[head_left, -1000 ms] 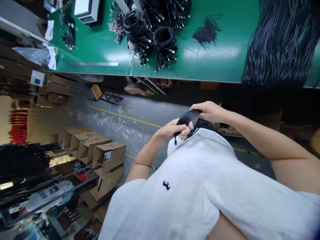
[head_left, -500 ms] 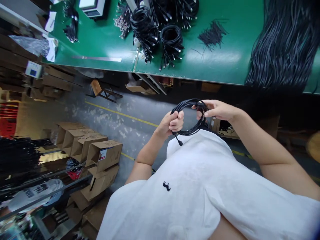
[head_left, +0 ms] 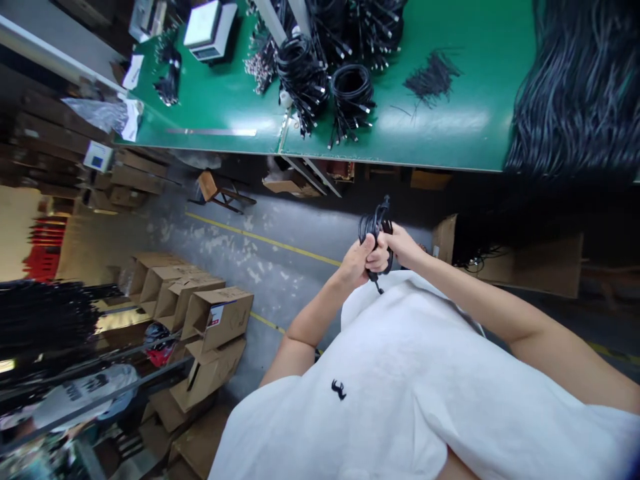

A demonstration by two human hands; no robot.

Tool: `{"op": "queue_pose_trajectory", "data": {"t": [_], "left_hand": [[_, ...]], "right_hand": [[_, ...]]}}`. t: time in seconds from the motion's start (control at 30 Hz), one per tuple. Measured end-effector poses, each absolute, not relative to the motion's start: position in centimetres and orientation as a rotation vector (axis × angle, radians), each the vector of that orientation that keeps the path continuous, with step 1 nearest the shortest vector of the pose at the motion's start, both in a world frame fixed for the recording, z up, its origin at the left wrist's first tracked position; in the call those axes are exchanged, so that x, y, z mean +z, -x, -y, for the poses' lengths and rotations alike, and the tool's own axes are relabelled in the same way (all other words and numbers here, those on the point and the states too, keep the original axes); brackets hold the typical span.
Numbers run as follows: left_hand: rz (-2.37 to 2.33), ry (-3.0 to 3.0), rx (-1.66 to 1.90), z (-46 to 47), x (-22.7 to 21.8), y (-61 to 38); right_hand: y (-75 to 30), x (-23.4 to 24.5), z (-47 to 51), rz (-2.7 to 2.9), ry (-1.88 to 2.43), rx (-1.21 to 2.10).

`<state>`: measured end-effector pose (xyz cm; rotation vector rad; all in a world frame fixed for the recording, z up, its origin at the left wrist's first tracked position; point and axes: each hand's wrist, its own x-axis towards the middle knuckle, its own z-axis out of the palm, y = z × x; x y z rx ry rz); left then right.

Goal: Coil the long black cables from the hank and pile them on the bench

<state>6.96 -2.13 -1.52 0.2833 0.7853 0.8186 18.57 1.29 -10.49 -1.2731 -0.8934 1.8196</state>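
Note:
A coil of black cable (head_left: 374,225) is held in front of my white shirt, below the edge of the green table. My left hand (head_left: 361,259) is closed around its left side, thumb on top. Close beside it, my right hand (head_left: 401,244) grips the right side of the same coil, its fingertips partly hidden behind the cable. One connector end sticks up above the coil, and another dangles below my left fingers. The coil is seen nearly edge-on.
On the green table (head_left: 465,133) lie bundled cable coils (head_left: 351,83), thin black strips (head_left: 433,78), a thick spread of black cables (head_left: 575,100), a metal ruler (head_left: 215,132) and a scale (head_left: 210,30). Open cardboard boxes (head_left: 223,313) stand left; a wooden stool (head_left: 213,187) is under the table's edge.
The coil has turned from a wide open ring to nearly edge-on and narrower. My right hand has moved left and closed on it, now beside my left hand. The view has shifted slightly.

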Motion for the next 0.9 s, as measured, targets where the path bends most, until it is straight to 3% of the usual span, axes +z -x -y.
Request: {"op": "queue_pose_trajectory", "data": {"t": [0.17,0.37,0.5,0.73,0.9], "left_hand": [[-0.675,-0.277,0.723,2.6,-0.9,-7.1],[-0.685,-0.218,0.689,2.1,-0.1,-6.8],[-0.689,-0.300,0.667,1.5,0.0,-5.9],[-0.865,-0.387,0.858,0.1,-0.4,-5.7],[-0.933,-0.457,0.883,0.8,-1.9,-6.2]], "right_hand": [[-21.4,-7.9,-5.5,2.056,0.947,1.212],[-22.1,-3.3,-6.0,2.567,0.750,0.990],[-21.9,-4.2,-6.1,2.172,0.819,1.249],[-18.4,-9.1,-2.7,0.642,1.079,1.941],[-18.7,-9.2,-2.5,0.117,1.007,2.055]]}}
